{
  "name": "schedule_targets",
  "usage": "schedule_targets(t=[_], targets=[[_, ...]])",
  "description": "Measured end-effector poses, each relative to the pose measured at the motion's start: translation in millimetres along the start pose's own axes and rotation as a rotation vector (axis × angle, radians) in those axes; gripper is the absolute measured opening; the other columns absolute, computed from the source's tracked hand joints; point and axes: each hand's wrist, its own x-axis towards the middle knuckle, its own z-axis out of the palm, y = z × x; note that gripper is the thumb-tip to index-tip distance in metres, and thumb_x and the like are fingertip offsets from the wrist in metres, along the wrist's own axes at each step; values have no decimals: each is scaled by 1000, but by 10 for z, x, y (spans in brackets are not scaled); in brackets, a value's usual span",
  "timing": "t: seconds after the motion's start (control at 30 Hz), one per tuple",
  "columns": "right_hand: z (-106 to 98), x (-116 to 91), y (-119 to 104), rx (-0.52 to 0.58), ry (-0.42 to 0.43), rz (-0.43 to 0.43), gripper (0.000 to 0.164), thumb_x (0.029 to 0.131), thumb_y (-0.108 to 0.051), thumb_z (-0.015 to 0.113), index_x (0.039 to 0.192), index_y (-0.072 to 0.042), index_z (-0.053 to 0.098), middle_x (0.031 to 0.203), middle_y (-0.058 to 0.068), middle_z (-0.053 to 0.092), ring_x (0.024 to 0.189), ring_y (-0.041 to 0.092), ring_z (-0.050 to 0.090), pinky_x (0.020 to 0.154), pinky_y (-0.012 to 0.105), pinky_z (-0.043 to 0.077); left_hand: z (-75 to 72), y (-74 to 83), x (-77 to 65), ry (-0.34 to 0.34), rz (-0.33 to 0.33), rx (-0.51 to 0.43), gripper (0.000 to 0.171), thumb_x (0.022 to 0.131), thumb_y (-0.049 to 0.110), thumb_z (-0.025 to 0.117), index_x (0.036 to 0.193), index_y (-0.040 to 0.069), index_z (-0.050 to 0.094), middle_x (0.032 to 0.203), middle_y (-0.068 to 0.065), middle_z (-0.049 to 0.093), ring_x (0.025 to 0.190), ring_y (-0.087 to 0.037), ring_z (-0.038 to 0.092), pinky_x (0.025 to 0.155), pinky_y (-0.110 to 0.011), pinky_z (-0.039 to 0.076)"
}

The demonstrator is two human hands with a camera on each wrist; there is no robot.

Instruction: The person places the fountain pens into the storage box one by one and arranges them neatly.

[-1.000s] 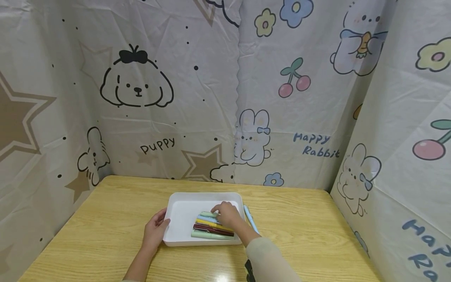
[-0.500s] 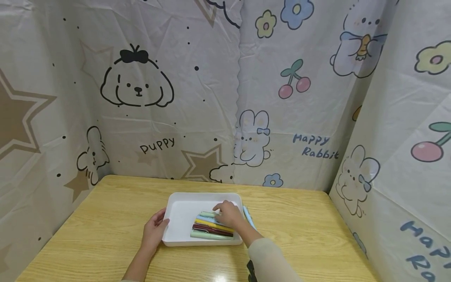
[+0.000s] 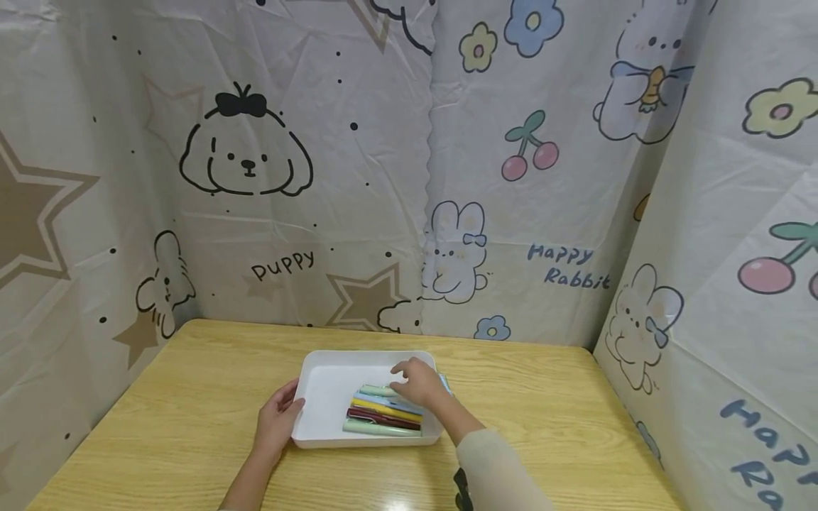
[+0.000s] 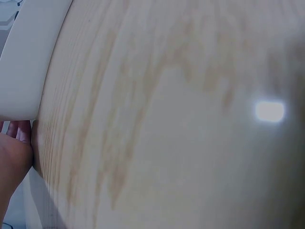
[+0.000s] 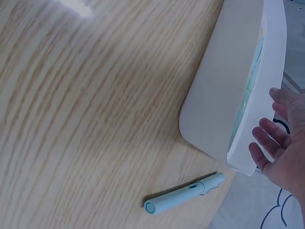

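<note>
A white tray (image 3: 326, 397) holds several slim pens lying side by side. They are a light green pen (image 3: 375, 390) at the back, a blue one, a yellow pen (image 3: 386, 409), a dark red pen (image 3: 383, 417) and another light green pen (image 3: 381, 428) at the front. My left hand (image 3: 276, 420) holds the tray's left side, thumb at the rim. Over the right part of the tray, my right hand (image 3: 423, 385) has its fingers apart and relaxed, with nothing between them; in the right wrist view that hand (image 5: 283, 143) overlaps the rim.
A light blue pen (image 5: 186, 193) lies on the wooden table (image 3: 543, 411) just beyond the tray's right side, partly hidden by my right wrist in the head view. Printed cloth (image 3: 287, 227) hangs behind the table and along both sides.
My right hand has drawn slightly up and right from the rear green pen, its fingers spreading apart. The pens and my left hand have kept their places at the tray.
</note>
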Motion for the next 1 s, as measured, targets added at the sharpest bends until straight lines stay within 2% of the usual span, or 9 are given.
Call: schedule_targets(t=[0.3,0.73,0.9,0.97,1.0], targets=[[-119,-14,58,13,15,17,30,86,-25,66,111,-8,67,96,10,62,83,18,56,65,31,46,14,1,-1,4,1,-5,45,93,9,49,138,3,42,141,-22,43,128,-31,43,105,-46,36],[-265,-83,109,35,49,27,31,85,-22,65,110,-4,66,97,13,63,85,22,58,68,34,48,17,6,-9,7,-3,-10,46,93,9,49,138,3,41,141,-23,43,127,-32,44,105,-46,36],[-302,-118,118,46,55,57,31,86,-23,65,111,-5,66,97,12,63,85,22,58,69,35,48,16,3,-7,4,-6,6,46,93,10,49,138,4,41,141,-22,44,126,-30,44,102,-36,40],[-307,-125,133,48,60,66,31,86,-23,65,111,-5,66,97,12,63,85,22,58,69,35,48,13,3,-12,5,-2,14,46,93,10,49,138,4,42,140,-22,44,125,-29,45,96,-23,42],[-306,-127,143,48,61,73,31,86,-23,65,112,-6,66,98,12,63,86,22,58,69,36,48,11,2,-15,5,2,14,46,93,10,50,138,4,42,140,-22,44,125,-30,45,96,-23,42]])
